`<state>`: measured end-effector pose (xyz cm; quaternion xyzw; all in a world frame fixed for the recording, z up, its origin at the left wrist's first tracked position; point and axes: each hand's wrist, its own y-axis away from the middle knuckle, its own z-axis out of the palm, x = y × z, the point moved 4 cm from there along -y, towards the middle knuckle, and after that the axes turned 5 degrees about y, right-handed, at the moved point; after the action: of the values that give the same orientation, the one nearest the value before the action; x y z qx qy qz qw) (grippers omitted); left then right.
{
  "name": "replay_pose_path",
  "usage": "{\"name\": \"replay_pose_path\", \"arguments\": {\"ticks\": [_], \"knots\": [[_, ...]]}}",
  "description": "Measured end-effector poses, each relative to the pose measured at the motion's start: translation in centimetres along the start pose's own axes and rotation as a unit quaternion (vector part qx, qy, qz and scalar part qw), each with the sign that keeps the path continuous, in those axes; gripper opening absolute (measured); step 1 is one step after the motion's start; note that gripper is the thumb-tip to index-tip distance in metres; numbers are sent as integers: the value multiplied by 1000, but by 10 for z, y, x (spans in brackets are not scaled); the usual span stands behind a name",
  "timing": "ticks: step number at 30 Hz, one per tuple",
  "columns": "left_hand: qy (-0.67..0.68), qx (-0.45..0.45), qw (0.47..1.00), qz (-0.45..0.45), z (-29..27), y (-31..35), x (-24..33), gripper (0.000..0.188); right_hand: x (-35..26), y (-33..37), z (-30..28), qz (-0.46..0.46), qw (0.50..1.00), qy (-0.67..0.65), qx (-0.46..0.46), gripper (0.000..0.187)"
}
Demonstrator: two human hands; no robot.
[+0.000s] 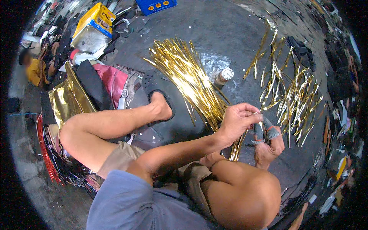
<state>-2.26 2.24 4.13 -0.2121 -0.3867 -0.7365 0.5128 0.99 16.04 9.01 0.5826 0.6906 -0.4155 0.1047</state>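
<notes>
My left hand (240, 120) is closed in a pinch just right of a large bundle of gold foil strips (191, 80) that lies on the dark floor. Facing it, my right hand (270, 147) has its thumb and a finger wrapped in grey cloth (273, 132) tied with thin red bands. A thin shiny gold strip (262, 125) runs between the fingertips of both hands. More gold strips (234, 151) show below my left wrist, between it and my bent right knee. Part of my right hand is hidden behind that knee.
Looser gold strips (301, 101) lie to the right, with a dark sandal (301, 51) beyond. A short, white-topped cylinder (225, 76) stands by the bundle. Leftward are gold sheet (71, 97), pink material (109, 82), a yellow-blue tin (94, 28) and red strips (46, 153).
</notes>
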Motion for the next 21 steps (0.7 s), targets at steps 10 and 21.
{"name": "replay_pose_path", "arguments": {"ticks": [10,21], "knots": [[123,-7,990,-62,-18,-1,-31,15,4,6,16,11,1000,-8,15,26],[96,105,990,16,-57,-34,34,4,-12,0,37,-85,994,-43,-53,21]]}}
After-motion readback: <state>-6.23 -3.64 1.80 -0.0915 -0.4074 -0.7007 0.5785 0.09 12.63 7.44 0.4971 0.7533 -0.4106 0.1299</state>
